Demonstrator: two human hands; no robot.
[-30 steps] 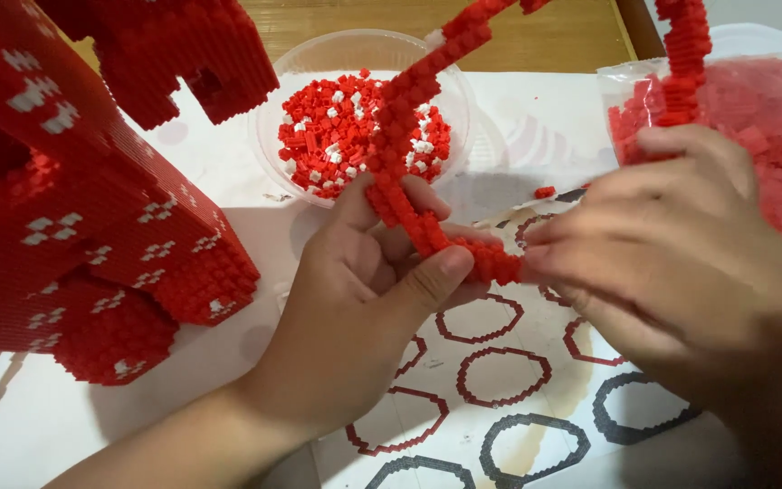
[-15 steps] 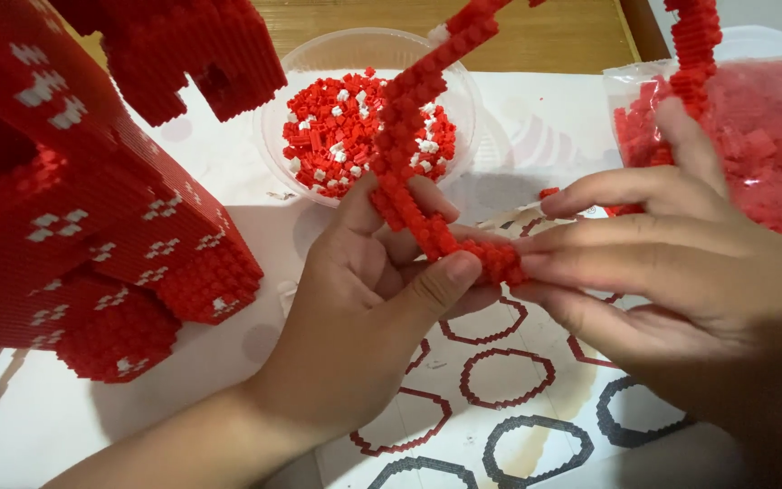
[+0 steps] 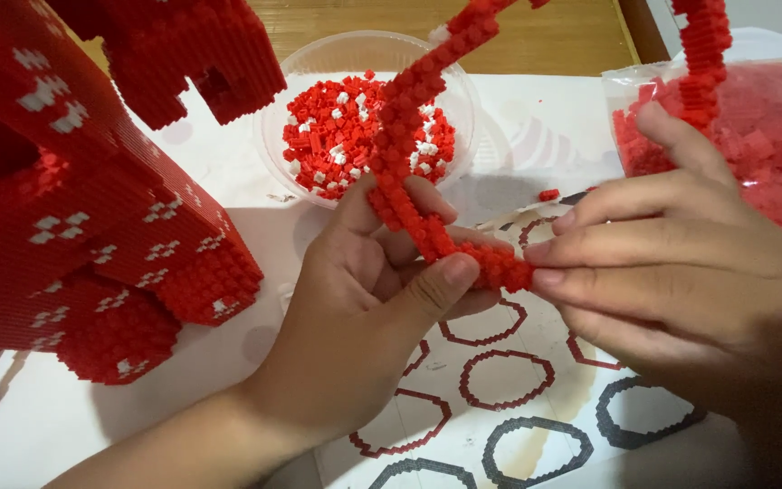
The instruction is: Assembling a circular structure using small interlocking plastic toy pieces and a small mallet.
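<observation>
Brick strip (image 3: 409,172), red, curved: pinched in my left hand (image 3: 364,308) over the printed sheet (image 3: 500,380). My right hand (image 3: 681,272) has flattened since a second ago, fingertips now closed on the strip's end. Bowl (image 3: 273,136) of loose bricks behind; large red model (image 3: 74,208) left.

Left hand (image 3: 368,308) came in from lower left, palm up, fingers curled, thumb pressed flat across the top of its grip. Right hand (image 3: 681,281) sat directly opposite, back up, fingers extended leftward, fingertips pinched together just beside the left thumb.
</observation>
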